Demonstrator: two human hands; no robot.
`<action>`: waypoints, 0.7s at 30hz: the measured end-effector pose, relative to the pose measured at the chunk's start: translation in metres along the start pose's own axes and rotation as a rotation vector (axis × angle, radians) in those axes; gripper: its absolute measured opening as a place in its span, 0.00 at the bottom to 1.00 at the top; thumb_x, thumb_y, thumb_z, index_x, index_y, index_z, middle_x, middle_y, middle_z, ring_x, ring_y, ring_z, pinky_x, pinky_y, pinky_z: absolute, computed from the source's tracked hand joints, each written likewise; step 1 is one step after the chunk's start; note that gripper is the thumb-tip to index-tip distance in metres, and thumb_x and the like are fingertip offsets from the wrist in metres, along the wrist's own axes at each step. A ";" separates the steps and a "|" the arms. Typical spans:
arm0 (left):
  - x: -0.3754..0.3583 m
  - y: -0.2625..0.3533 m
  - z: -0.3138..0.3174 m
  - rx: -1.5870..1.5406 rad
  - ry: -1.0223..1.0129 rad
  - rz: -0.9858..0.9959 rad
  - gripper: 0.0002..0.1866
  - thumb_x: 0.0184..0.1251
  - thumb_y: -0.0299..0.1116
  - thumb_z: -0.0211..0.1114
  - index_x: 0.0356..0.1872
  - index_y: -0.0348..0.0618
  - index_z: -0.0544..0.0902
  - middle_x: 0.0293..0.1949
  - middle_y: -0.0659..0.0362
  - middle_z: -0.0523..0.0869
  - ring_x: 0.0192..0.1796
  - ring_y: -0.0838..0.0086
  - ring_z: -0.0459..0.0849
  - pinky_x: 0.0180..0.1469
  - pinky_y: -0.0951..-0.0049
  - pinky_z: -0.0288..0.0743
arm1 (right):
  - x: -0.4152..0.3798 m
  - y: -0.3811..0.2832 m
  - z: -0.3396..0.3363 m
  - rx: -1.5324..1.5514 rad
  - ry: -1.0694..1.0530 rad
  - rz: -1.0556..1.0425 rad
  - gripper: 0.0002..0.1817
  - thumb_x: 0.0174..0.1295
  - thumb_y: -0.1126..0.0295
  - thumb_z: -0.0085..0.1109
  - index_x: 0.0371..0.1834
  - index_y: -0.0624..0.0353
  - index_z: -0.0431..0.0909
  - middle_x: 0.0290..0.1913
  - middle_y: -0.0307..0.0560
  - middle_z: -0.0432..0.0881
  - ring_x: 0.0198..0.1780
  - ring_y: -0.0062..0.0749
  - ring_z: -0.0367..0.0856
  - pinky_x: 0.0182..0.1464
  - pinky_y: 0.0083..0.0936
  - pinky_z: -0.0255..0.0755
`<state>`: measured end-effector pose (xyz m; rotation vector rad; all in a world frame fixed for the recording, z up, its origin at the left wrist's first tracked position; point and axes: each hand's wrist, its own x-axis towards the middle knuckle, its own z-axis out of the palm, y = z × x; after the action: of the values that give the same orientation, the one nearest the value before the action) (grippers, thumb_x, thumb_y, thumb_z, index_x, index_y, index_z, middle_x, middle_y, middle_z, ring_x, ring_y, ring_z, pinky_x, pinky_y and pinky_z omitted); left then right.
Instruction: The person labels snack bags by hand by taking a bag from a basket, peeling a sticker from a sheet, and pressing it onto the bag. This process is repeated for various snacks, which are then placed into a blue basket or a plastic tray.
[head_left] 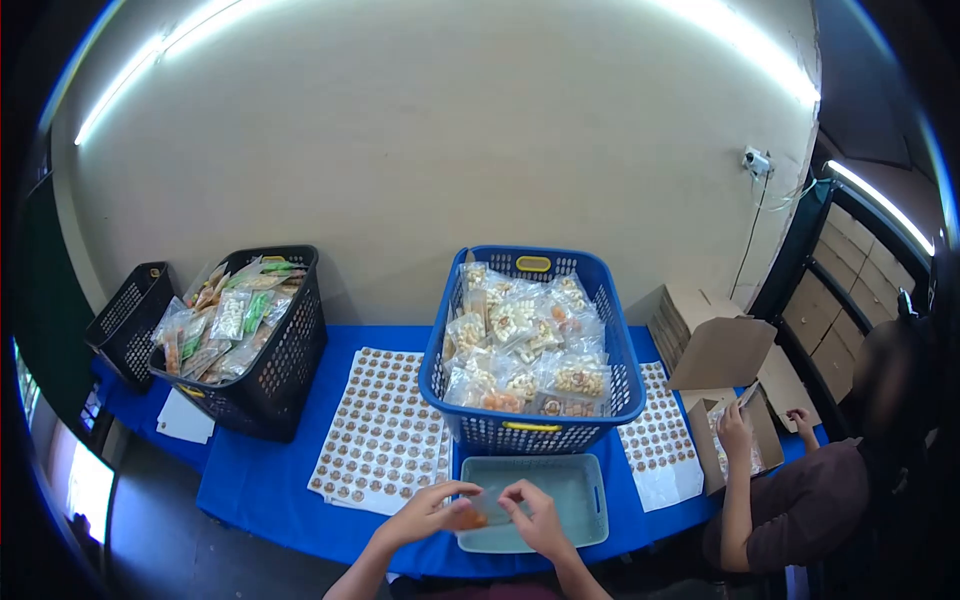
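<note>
Clear packet with orange contents [470, 519]: a single item, at the left hand [440, 510], above the left part of one pale green tray [578, 500]. Fingers of the left hand appear clamped on the packet's edge; those of the right hand [533, 515] curl close together beside it, though whether they pinch film cannot be told. Held low and between both hands, the packet is probably within easy reach of either, with the tray beneath to catch anything dropped.

Three perforated baskets are visible. One blue basket [525, 437] stands just behind the tray, presumably for short reaches; its high walls contain a heap of packets, too overlapped to count. Two black baskets occupy the left: a larger one [290, 375], heaped with packets, and a smaller one [150, 325] beyond it.

Sheets of round labels lie face up in two groups on the blue-covered table [260, 490], one group [375, 430] left and one [660, 440] right of the blue basket, likely flat for access. At right, one co-worker [800, 500] has two hands at one open carton [768, 435].
</note>
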<state>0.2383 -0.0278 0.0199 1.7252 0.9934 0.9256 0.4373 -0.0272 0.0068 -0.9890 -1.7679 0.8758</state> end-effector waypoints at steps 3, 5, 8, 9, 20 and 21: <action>-0.004 0.007 0.022 0.170 0.140 0.110 0.09 0.62 0.34 0.56 0.36 0.40 0.78 0.31 0.56 0.82 0.37 0.65 0.80 0.41 0.70 0.69 | 0.002 -0.007 0.001 0.096 0.022 -0.019 0.05 0.55 0.74 0.57 0.32 0.65 0.74 0.28 0.45 0.76 0.30 0.24 0.75 0.33 0.19 0.68; -0.005 -0.002 0.029 0.150 0.220 0.134 0.08 0.61 0.33 0.57 0.31 0.39 0.78 0.28 0.56 0.81 0.35 0.64 0.79 0.40 0.70 0.68 | -0.001 -0.012 0.006 0.100 -0.020 0.027 0.07 0.54 0.74 0.59 0.32 0.65 0.74 0.28 0.45 0.76 0.29 0.24 0.75 0.33 0.19 0.68; -0.007 -0.008 0.037 0.247 0.342 0.126 0.08 0.60 0.32 0.57 0.25 0.39 0.78 0.24 0.58 0.80 0.32 0.65 0.78 0.42 0.69 0.66 | -0.005 -0.012 0.016 0.082 0.007 0.035 0.08 0.52 0.72 0.62 0.29 0.65 0.73 0.25 0.45 0.75 0.25 0.22 0.73 0.28 0.20 0.67; -0.008 -0.009 0.038 0.310 0.368 0.154 0.08 0.60 0.31 0.57 0.24 0.39 0.78 0.24 0.58 0.80 0.31 0.65 0.78 0.43 0.68 0.66 | -0.009 -0.013 0.018 0.063 0.022 0.044 0.08 0.52 0.72 0.62 0.28 0.65 0.73 0.24 0.45 0.75 0.24 0.22 0.73 0.27 0.20 0.67; -0.009 -0.010 -0.044 -0.273 1.281 0.109 0.14 0.71 0.38 0.45 0.28 0.42 0.70 0.24 0.66 0.68 0.30 0.83 0.66 0.34 0.80 0.64 | -0.040 0.001 0.023 0.286 -0.446 0.090 0.12 0.58 0.68 0.57 0.22 0.64 0.70 0.19 0.33 0.68 0.23 0.13 0.61 0.26 0.15 0.58; -0.017 -0.018 -0.071 -0.484 1.295 0.186 0.14 0.71 0.39 0.46 0.26 0.45 0.68 0.23 0.67 0.65 0.29 0.84 0.64 0.35 0.79 0.65 | -0.046 0.010 0.020 0.282 -0.476 0.119 0.13 0.60 0.64 0.55 0.24 0.63 0.70 0.20 0.38 0.70 0.25 0.17 0.66 0.28 0.18 0.62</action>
<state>0.1643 -0.0151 0.0218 0.6739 1.2001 2.2898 0.4334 -0.0672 -0.0251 -0.7438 -1.9105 1.4871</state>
